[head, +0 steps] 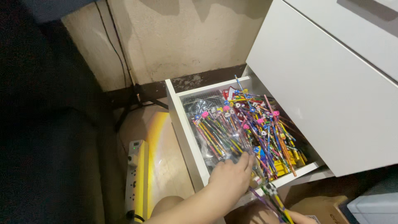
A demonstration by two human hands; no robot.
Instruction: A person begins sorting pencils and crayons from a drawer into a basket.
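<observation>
A white drawer (182, 124) stands pulled out, packed with colourful pencils (265, 128) that have small toppers. Some of them lie in clear plastic packets (213, 128). My left hand (230, 176) reaches in over the drawer's front edge, palm down, with its fingertips on a clear packet near the front. Whether it grips the packet is hidden. Only a sliver of my right hand (302, 217) shows at the bottom edge, closed around a few pencils (274, 198), one with a black-and-white topper, that point up towards the drawer front.
A wide white cabinet front (331, 83) overhangs the drawer's right side. A white power strip (134, 174) lies on the floor to the left, with black cables (120, 62) on the wall. A cardboard box (321, 207) sits at the bottom right.
</observation>
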